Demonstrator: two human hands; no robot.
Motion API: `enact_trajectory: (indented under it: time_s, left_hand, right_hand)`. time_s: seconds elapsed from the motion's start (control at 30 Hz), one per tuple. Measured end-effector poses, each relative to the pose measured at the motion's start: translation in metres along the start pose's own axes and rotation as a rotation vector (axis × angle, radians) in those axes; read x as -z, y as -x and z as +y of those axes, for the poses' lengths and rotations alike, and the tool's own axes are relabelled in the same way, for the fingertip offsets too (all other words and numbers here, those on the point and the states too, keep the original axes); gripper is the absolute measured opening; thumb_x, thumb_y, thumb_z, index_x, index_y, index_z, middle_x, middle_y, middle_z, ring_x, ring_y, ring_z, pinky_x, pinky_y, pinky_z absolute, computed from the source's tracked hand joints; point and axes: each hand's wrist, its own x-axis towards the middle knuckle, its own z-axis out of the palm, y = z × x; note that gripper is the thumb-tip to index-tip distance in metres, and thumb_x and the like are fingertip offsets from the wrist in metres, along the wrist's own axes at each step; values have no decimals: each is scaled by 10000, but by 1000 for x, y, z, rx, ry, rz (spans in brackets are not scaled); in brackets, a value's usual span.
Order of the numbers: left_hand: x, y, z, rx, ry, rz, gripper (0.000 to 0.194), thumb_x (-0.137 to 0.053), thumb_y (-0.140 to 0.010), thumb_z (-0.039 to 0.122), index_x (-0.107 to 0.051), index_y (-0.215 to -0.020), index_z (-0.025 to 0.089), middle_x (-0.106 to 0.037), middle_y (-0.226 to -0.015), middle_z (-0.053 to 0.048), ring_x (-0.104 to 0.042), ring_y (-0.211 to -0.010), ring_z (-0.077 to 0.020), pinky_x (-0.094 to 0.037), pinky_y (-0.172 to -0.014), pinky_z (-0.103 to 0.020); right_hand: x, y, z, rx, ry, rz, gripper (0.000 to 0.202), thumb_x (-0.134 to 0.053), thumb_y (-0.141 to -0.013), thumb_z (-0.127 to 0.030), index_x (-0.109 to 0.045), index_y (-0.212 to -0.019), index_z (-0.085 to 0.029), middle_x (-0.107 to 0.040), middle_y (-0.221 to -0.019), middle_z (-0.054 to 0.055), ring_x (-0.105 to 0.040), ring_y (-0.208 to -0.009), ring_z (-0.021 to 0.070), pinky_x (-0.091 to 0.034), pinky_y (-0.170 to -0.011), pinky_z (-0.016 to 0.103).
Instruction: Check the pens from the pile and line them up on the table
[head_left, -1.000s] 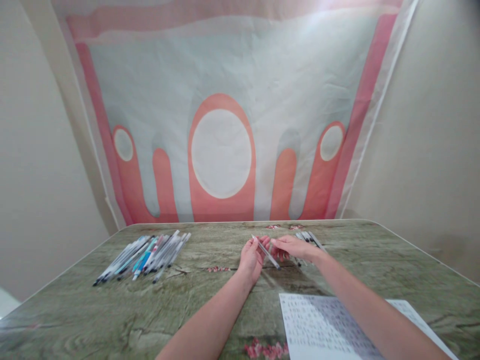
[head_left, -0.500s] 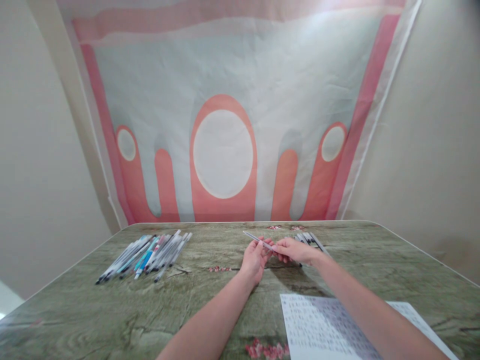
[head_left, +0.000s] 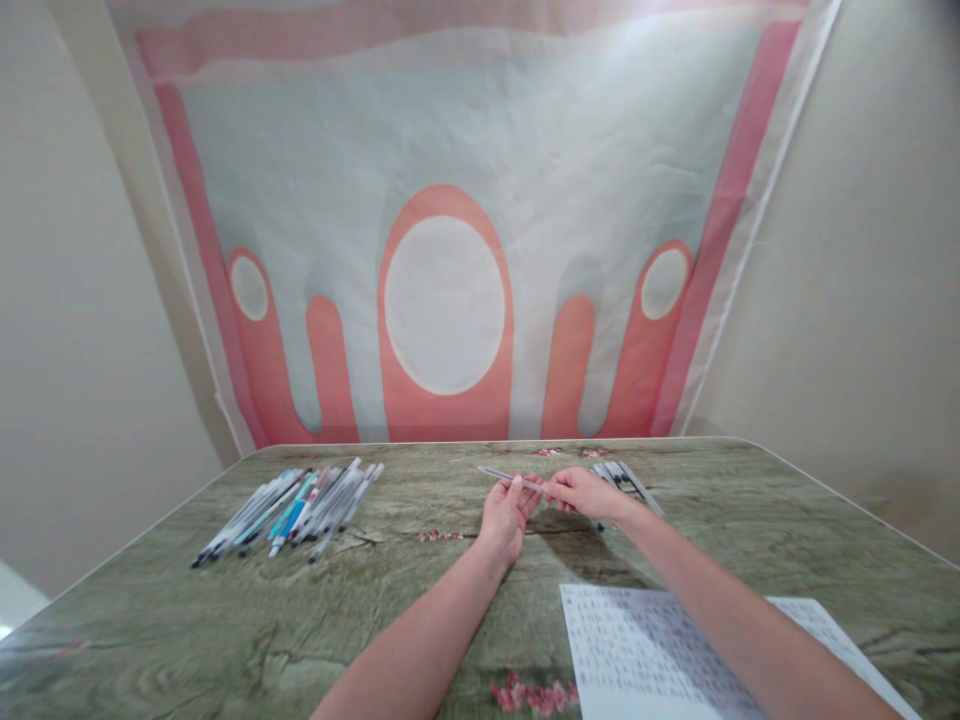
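A slim, pale clear-barrelled pen (head_left: 496,473) is held between my two hands above the middle of the table, its tip pointing to the far left. My left hand (head_left: 508,515) grips the barrel with thumb and fingers, palm turned up. The fingers of my right hand (head_left: 583,493) are closed on the pen's right end, and they hide that end. Just behind and beside my right hand lies a small group of pens (head_left: 619,478) with dark ends, partly covered by the hand.
A larger spread of pens (head_left: 330,505), mostly clear with some blue and a red one, lies at the left on the wood-patterned table (head_left: 225,640). Handwritten paper sheets (head_left: 622,650) lie at the front right, under my right forearm. A printed cloth (head_left: 450,130) hangs behind.
The pen has tilted a little flatter, and its tip sits slightly further left. My right hand has risen slightly; both hands keep hold of the pen.
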Motion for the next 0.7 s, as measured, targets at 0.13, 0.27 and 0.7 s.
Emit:
enact_trajectory:
  time_s: [0.13,0.27,0.7]
  left_hand:
    - [2,-1,0,-19,0,-5,182,-579,-731,213,-407,-734,153,-630,-823,-74,-613,-816,-157,-466,-810,-333]
    - [2,-2,1,-31,1,6,189,-576,-735,210,-396,-720,155,-631,-812,-78,-616,-791,-140,-473,-789,-302]
    - [2,-3,1,-30,19,26,205,-600,-715,225,-407,-715,156,-630,-793,-66,-615,-797,-142,-468,-800,-303]
  right_hand:
    - [-1,2,-3,44,12,57,370,-511,-706,-497,-537,-624,-137,-542,-513,-10,-455,-436,69,-323,-423,178]
    - [-2,0,3,-49,-82,11,460,-397,-747,-562,-551,-689,-132,-584,-568,16,-488,-443,81,-327,-411,186]
    - [-3,1,4,-60,-125,-46,461,-377,-763,-557,-550,-731,-130,-590,-612,22,-501,-483,80,-333,-418,180]
